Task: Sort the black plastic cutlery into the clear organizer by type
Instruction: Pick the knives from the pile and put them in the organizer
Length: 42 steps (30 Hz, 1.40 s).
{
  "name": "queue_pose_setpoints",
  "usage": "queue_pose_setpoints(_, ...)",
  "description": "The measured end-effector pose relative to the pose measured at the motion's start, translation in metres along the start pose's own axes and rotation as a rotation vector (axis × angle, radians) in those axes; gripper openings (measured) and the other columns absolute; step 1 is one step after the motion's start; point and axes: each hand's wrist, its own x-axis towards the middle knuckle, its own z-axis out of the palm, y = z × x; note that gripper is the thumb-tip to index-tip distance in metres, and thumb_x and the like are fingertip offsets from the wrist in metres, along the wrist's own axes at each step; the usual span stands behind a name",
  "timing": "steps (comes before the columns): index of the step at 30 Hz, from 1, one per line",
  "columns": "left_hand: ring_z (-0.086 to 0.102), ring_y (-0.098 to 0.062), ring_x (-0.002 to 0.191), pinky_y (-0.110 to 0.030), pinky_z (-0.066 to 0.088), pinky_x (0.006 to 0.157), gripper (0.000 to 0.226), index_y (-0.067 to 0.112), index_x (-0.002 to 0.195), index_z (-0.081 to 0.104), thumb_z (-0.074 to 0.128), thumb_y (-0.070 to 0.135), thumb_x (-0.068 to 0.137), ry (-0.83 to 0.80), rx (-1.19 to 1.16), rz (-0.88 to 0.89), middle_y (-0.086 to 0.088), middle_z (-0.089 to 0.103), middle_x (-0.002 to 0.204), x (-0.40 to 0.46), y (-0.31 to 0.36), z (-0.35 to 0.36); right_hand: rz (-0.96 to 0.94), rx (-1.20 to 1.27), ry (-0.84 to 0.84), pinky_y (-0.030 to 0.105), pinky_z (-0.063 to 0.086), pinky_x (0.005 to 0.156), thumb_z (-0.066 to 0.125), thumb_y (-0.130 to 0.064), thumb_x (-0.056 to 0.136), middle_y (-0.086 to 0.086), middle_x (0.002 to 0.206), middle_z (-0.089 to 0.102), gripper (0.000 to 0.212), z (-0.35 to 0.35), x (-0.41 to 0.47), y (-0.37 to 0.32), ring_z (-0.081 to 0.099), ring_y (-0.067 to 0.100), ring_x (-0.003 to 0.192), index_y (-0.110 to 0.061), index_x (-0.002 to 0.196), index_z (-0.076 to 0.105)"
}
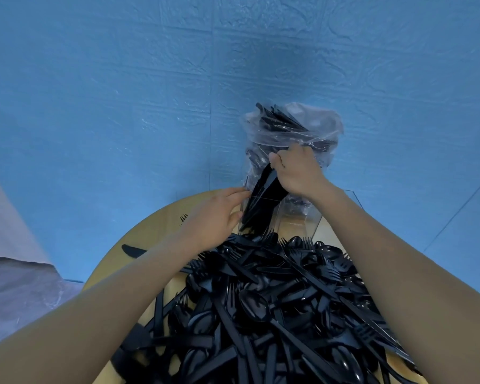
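we see the right hand point(297, 173) gripping a bundle of black knives point(261, 200) standing in the clear organizer point(313, 217); the left hand point(216, 217), fingers straight, touches its wall, behind the cutlery pile point(275, 300) on the round table point(150, 231).

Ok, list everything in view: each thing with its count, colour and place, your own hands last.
Loose black plastic cutlery pile: too many to count, black; forks, spoons and knives mixed, covering the near half of the table.
Bundle of black plastic knives: one bundle, black; standing in the organizer's left compartment.
Clear plastic organizer: one, transparent; far edge of the table.
Clear plastic bag of cutlery: one, transparent with black contents; behind the organizer.
Round wooden table: one, yellow-tan.
Blue floor: around the table.
Left hand: fingers straight against the organizer's left side.
Right hand: grips the bundle's top.
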Motion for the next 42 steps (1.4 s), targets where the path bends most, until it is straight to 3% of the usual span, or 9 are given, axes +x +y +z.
queue_pose_setpoints(3, 0.040, -0.012, 0.129, -0.016, 0.027, 0.096, 0.044, 0.022, 0.141, 0.040, 0.047, 0.019, 0.098, 0.027, -0.084, -0.084, 0.007, 0.038, 0.146, -0.014, 0.000, -0.007, -0.007, 0.085, 0.203, 0.035, 0.026, 0.090, 0.022, -0.036, 0.100, 0.013, 0.111, 0.056, 0.042, -0.005, -0.013, 0.000, 0.041, 0.034, 0.110, -0.012, 0.101, 0.057)
queue_pose_setpoints(7, 0.049, -0.008, 0.109, -0.020, 0.034, 0.089, 0.032, 0.018, 0.127, 0.052, 0.051, 0.018, 0.095, 0.161, -0.133, -0.231, 0.004, 0.049, 0.123, -0.052, -0.012, -0.016, -0.055, 0.327, 0.389, 0.026, 0.029, 0.081, 0.044, -0.020, 0.096, 0.006, 0.103, 0.056, 0.018, -0.007, -0.058, -0.018, 0.044, 0.024, 0.105, -0.010, 0.096, 0.059)
queue_pose_setpoints(14, 0.049, -0.009, 0.098, -0.020, 0.035, 0.084, 0.025, 0.015, 0.116, 0.056, 0.056, 0.014, 0.091, 0.198, -0.107, -0.512, -0.003, 0.053, 0.114, -0.119, -0.058, -0.028, -0.107, 0.293, 0.029, 0.019, 0.033, 0.076, 0.049, -0.011, 0.094, 0.000, 0.104, 0.054, 0.017, 0.039, -0.112, -0.053, 0.047, 0.017, 0.101, -0.011, 0.107, 0.060)
queue_pose_setpoints(18, 0.044, -0.018, 0.119, -0.025, 0.035, 0.093, 0.043, 0.016, 0.129, 0.048, 0.062, 0.024, 0.089, 0.108, -0.078, -0.602, -0.005, 0.043, 0.132, -0.131, -0.068, -0.023, -0.047, 0.132, -0.120, 0.032, 0.042, 0.091, 0.049, -0.013, 0.095, 0.004, 0.123, 0.054, 0.028, 0.053, -0.112, -0.058, 0.043, 0.023, 0.114, -0.011, 0.122, 0.055)
queue_pose_setpoints(23, 0.031, -0.020, 0.135, -0.032, 0.028, 0.108, 0.064, 0.017, 0.143, 0.034, 0.060, 0.039, 0.089, 0.038, -0.019, -0.611, -0.003, 0.029, 0.149, -0.128, -0.068, -0.018, -0.009, -0.015, -0.264, 0.043, 0.042, 0.096, 0.050, -0.020, 0.097, 0.007, 0.129, 0.052, 0.033, 0.065, -0.108, -0.055, 0.040, 0.028, 0.121, -0.012, 0.129, 0.051)
queue_pose_setpoints(27, 0.035, -0.017, 0.132, -0.030, 0.028, 0.108, 0.052, 0.018, 0.137, 0.044, 0.056, 0.040, 0.091, -0.063, -0.025, -0.547, -0.001, 0.038, 0.145, -0.125, -0.072, -0.018, -0.011, -0.002, -0.248, 0.041, 0.042, 0.096, 0.052, -0.019, 0.096, 0.005, 0.127, 0.055, 0.033, 0.068, -0.105, -0.053, 0.043, 0.027, 0.120, -0.014, 0.129, 0.052)
queue_pose_setpoints(32, 0.045, -0.015, 0.114, -0.024, 0.035, 0.093, 0.028, 0.021, 0.113, 0.059, 0.063, 0.033, 0.088, 0.004, -0.080, -0.519, 0.002, 0.049, 0.121, -0.124, -0.074, -0.020, -0.013, 0.059, -0.196, 0.038, 0.043, 0.093, 0.057, -0.015, 0.092, 0.004, 0.117, 0.059, 0.027, 0.068, -0.102, -0.051, 0.048, 0.024, 0.112, -0.015, 0.119, 0.059)
queue_pose_setpoints(37, 0.047, -0.015, 0.098, -0.026, 0.036, 0.080, 0.016, 0.026, 0.089, 0.057, 0.069, 0.033, 0.083, -0.012, -0.107, -0.528, 0.000, 0.049, 0.103, -0.119, -0.078, -0.022, 0.020, 0.106, -0.209, 0.038, 0.043, 0.094, 0.061, -0.014, 0.088, 0.005, 0.115, 0.060, 0.029, 0.068, -0.099, -0.049, 0.051, 0.025, 0.109, -0.015, 0.117, 0.058)
queue_pose_setpoints(42, 0.048, -0.015, 0.088, -0.028, 0.037, 0.073, 0.022, 0.030, 0.073, 0.050, 0.069, 0.035, 0.083, -0.040, -0.099, -0.509, 0.001, 0.050, 0.092, -0.117, -0.078, -0.029, 0.045, 0.174, -0.211, 0.040, 0.044, 0.095, 0.064, -0.014, 0.087, 0.003, 0.113, 0.061, 0.028, 0.066, -0.100, -0.047, 0.055, 0.023, 0.106, -0.014, 0.114, 0.058)
